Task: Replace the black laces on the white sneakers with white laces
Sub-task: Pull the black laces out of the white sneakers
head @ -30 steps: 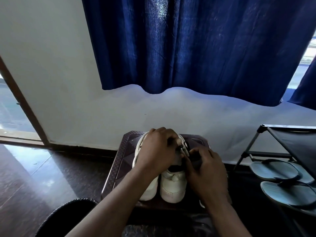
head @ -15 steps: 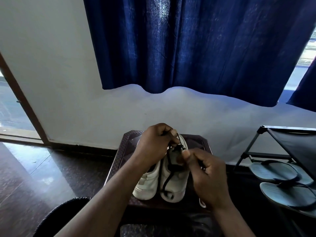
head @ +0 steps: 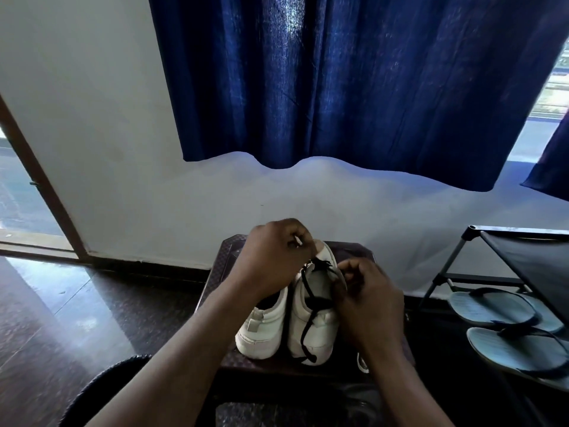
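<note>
Two white sneakers stand side by side on a small dark desk point(head: 228, 257), heels toward the person. The left sneaker point(head: 264, 331) is half hidden under the left forearm. The right sneaker point(head: 323, 334) carries the black lace point(head: 308, 306), which runs loose from a bunched knot at the top of the tongue down over the heel, its end lying near the sole. Left hand point(head: 274, 260): fingers curled, pinching the lace just above that knot. Right hand point(head: 369, 306): fingers curled close against the outer eyelet side of the same sneaker; whether it has lace between thumb and finger cannot be told. The lace thus lies between the two hands, touching the left and at least just beside the right. Handling judgement: the lace is light, limp cord, likely to snag at the eyelets, so best taken close to each eyelet and drawn out one crossing at a time. The sneaker is light and may lift or slide, so one hand should steady its upper. A small white object point(head: 363, 365) shows at the desk edge by the right wrist, possibly a white lace. Flip-flops point(head: 492, 306) sit on a rack to the right.
</note>
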`<move>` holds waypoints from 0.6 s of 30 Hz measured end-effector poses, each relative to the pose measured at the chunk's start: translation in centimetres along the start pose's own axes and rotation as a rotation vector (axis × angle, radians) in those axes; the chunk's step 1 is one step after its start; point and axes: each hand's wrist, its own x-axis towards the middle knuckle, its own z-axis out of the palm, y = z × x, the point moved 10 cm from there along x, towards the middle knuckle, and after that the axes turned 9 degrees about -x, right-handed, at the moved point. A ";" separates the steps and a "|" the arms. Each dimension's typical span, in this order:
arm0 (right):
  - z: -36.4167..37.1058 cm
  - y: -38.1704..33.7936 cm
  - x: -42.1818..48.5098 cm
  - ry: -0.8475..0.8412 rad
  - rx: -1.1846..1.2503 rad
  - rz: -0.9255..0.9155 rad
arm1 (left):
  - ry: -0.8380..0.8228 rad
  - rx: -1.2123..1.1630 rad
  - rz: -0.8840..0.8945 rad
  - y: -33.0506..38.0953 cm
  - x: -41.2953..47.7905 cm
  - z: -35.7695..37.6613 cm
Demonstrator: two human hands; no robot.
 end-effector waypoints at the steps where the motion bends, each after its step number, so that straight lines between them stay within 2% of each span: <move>1: -0.2 0.1 0.0 -0.003 -0.002 0.005 | -0.024 0.238 0.061 0.4 -0.1 0.3; 3: -0.5 0.2 -0.1 -0.003 0.011 0.013 | -0.042 0.415 0.123 0.6 -0.1 0.7; 4: -0.6 0.2 -0.2 -0.004 0.023 0.018 | -0.042 0.412 0.142 0.9 -0.2 0.9; 5: -0.7 0.2 -0.2 -0.009 0.030 0.022 | -0.015 0.310 0.136 1.1 -0.2 0.7; 6: -0.7 0.2 -0.3 -0.013 0.031 0.022 | 0.041 0.114 0.080 1.0 0.0 0.0; 9: -0.5 0.4 -0.4 -0.022 0.051 0.043 | 0.151 -0.768 -0.188 -0.6 0.1 -1.2; 10: -0.3 0.5 -0.4 -0.022 0.055 0.044 | 0.163 -0.858 -0.207 -1.1 0.3 -1.5; 11: -0.3 0.5 -0.4 -0.022 0.054 0.036 | 0.156 -0.791 -0.193 -1.5 0.6 -1.9; 12: -0.2 0.6 -0.4 -0.021 0.052 0.028 | 0.118 -0.620 -0.155 -1.7 0.8 -2.0; 16: -0.1 0.7 -0.4 -0.012 0.041 0.025 | -0.149 0.278 0.021 -0.5 0.0 0.9; 18: -0.1 0.6 -0.4 -0.006 0.034 0.019 | -0.184 0.420 0.121 0.5 -0.5 2.0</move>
